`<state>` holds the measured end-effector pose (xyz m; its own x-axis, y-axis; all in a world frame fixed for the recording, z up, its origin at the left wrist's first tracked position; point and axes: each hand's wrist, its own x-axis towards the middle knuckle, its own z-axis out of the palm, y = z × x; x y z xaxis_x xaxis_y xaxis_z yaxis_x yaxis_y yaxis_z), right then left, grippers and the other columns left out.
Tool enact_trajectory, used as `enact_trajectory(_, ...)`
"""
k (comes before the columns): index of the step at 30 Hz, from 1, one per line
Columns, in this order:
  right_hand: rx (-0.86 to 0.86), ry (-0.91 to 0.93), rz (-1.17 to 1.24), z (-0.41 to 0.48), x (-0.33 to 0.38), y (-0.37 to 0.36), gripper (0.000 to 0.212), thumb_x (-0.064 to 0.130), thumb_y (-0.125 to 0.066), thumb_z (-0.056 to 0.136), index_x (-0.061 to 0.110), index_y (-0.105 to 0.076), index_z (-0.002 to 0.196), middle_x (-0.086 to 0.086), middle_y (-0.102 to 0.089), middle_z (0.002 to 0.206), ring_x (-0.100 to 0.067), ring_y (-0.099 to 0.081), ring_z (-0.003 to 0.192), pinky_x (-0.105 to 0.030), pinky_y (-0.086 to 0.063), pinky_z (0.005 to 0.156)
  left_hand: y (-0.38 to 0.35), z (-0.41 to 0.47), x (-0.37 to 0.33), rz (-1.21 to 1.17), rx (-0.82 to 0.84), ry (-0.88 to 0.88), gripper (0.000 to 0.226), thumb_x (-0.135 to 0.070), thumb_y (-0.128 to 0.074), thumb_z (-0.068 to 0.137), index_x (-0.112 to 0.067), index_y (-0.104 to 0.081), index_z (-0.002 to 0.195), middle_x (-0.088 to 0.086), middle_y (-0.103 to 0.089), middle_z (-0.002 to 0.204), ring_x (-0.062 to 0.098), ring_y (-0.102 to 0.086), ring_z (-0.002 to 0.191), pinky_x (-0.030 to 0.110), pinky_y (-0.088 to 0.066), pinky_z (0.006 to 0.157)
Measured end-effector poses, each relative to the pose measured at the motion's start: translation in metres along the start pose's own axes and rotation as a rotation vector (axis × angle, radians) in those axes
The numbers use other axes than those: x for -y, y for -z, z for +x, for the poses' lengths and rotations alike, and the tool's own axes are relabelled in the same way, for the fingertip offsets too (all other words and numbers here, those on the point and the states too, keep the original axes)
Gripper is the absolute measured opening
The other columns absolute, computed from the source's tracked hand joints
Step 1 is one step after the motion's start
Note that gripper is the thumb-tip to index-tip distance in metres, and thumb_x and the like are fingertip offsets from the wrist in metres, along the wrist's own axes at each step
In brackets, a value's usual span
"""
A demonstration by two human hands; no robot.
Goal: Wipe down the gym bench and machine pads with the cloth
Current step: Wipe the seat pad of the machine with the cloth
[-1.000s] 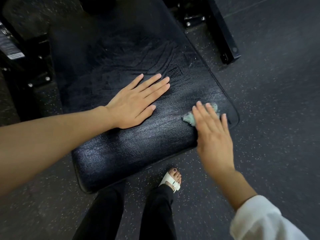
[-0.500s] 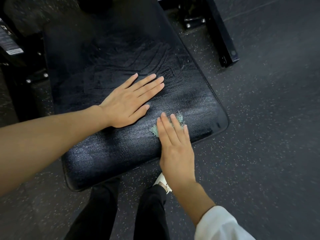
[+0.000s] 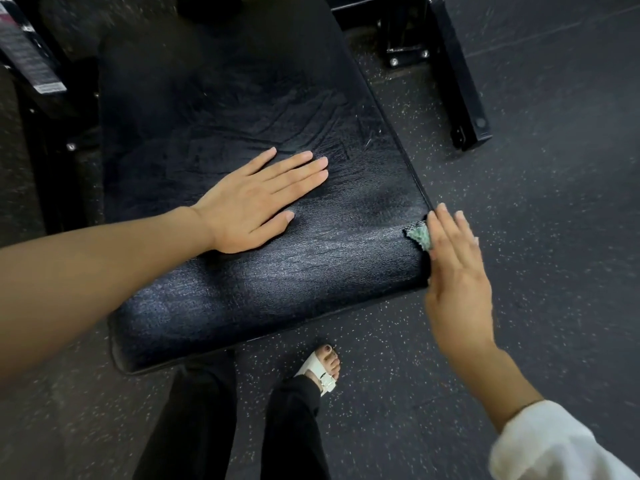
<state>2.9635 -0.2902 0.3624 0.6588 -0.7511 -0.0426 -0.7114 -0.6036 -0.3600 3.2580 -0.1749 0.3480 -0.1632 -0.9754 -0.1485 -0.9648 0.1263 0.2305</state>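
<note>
A wide black padded gym bench (image 3: 242, 292) fills the middle of the view, its near part shiny with streaks. My left hand (image 3: 256, 206) lies flat on the pad, fingers together and pointing right. A small pale green cloth (image 3: 419, 236) sits at the pad's near right corner. My right hand (image 3: 453, 268) presses it there with flat fingers; most of the cloth is hidden under the hand, which hangs partly past the pad's right edge.
Black metal frame feet (image 3: 460, 84) stand on the speckled rubber floor (image 3: 536, 209) behind the bench on the right. More dark frame with a label (image 3: 31, 60) is at the far left. My legs and a white sandal (image 3: 320, 370) are below the pad's front edge.
My right hand has slid the cloth to the right, from the middle of the pad's front to its right corner. My left hand has stayed flat on the pad.
</note>
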Motion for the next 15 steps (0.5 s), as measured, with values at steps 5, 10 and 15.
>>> enact_trajectory(5,-0.034,0.091,-0.119,-0.003,0.031,-0.009,0.070,-0.014,-0.047,0.074,0.000,-0.045,0.143,-0.016,-0.046,0.149,-0.037,-0.040,0.140,-0.057,-0.028,0.114,0.000,0.001,0.000,-0.003,-0.006,0.003,0.061,-0.034,-0.021,0.101,-0.015,-0.010,0.159,0.000,-0.007,0.167,0.016,-0.002,0.154,0.044,0.000,0.124)
enact_trajectory(10,0.075,0.210,-0.130,-0.015,0.076,-0.030,0.078,-0.008,-0.046,0.070,0.007,-0.041,0.147,-0.009,-0.042,0.153,-0.029,-0.033,0.144,-0.046,-0.015,0.121,0.000,0.002,-0.001,-0.016,-0.014,0.016,0.062,-0.034,-0.023,0.100,-0.015,-0.013,0.159,0.000,-0.010,0.166,0.017,-0.005,0.153,0.044,-0.002,0.124)
enact_trajectory(15,0.112,0.265,-0.065,-0.016,0.080,-0.033,0.065,0.001,-0.031,0.084,0.010,-0.045,0.146,-0.002,-0.042,0.154,-0.023,-0.033,0.145,-0.040,-0.020,0.120,0.001,0.004,-0.001,-0.020,-0.002,0.032,0.062,-0.035,-0.023,0.100,-0.017,-0.012,0.159,-0.001,-0.009,0.166,0.016,-0.005,0.153,0.044,-0.003,0.124)
